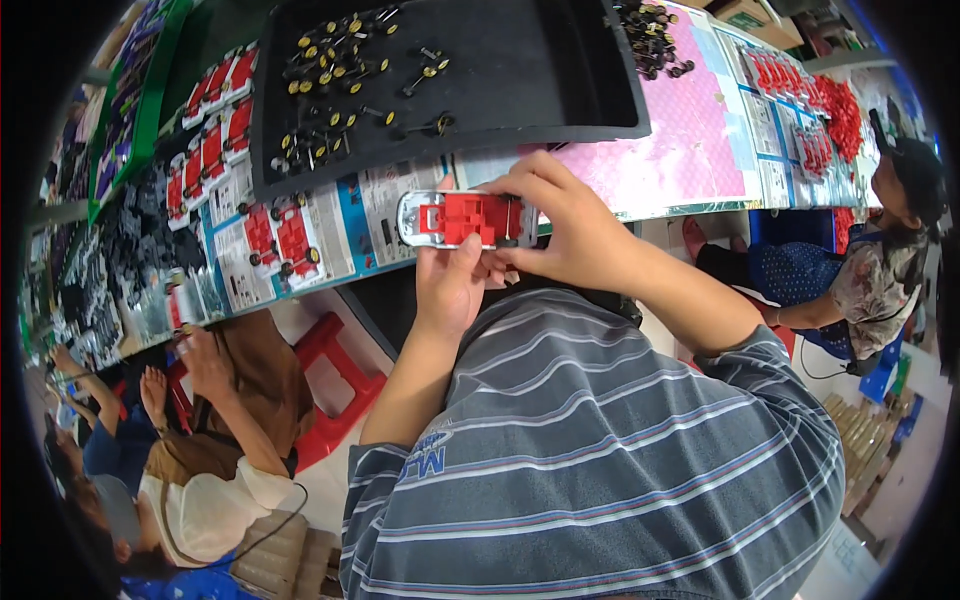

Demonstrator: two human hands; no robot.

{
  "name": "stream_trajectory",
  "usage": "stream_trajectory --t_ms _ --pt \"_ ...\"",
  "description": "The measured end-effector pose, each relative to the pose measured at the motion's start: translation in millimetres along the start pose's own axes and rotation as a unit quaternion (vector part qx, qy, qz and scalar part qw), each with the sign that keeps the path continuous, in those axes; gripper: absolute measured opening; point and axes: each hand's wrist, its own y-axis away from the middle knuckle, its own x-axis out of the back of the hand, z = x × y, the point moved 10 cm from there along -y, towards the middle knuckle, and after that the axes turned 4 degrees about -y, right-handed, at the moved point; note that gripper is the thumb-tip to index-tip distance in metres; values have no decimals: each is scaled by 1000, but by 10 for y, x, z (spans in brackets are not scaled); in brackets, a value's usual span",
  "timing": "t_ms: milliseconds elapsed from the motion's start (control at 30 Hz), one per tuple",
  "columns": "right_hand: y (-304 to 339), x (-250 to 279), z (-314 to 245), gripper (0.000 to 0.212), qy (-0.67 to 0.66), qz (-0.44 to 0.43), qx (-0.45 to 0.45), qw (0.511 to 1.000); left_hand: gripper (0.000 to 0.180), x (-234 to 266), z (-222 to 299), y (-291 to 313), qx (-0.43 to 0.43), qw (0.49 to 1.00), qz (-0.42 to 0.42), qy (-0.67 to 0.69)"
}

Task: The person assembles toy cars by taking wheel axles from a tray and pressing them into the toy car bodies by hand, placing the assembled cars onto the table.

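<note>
In front of my chest I hold a toy car body (432, 220), white outside with a red inner part facing up. My left hand (448, 295) grips it from below and the near side, with the thumb on the red part. My right hand (575, 215) closes around the car's right end, fingers at the far edge and thumb on the near side. A dark wheel axle (513, 215) lies across that end under my right fingers. Part of it is hidden, so whether it is seated cannot be seen. Beyond stands a black tray (560, 85) with several yellow-hubbed wheel axles (335, 60).
Red-and-white car bodies (212, 150) line the table's left, with two wheeled ones (285, 240) nearer. More axles (655, 40) lie right of the tray on a pink sheet (690, 150). Co-workers sit at left (190, 490) and right (850, 260); a red stool (335, 385) stands at left.
</note>
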Motion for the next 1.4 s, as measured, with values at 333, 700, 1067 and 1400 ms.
stream_trajectory --t_ms 333,700,1067,1400 --pt "-782 439 -317 40 154 91 165 970 54 408 236 49 -41 998 36 -27" --pt "-1888 17 1114 24 242 -33 112 963 36 541 57 -61 -21 998 41 -34" --pt "-1332 669 710 15 -115 130 -47 984 31 553 40 -50 1 998 52 -30" --pt "-124 -195 -52 38 -3 29 28 999 35 206 -199 40 39 995 1 -95"
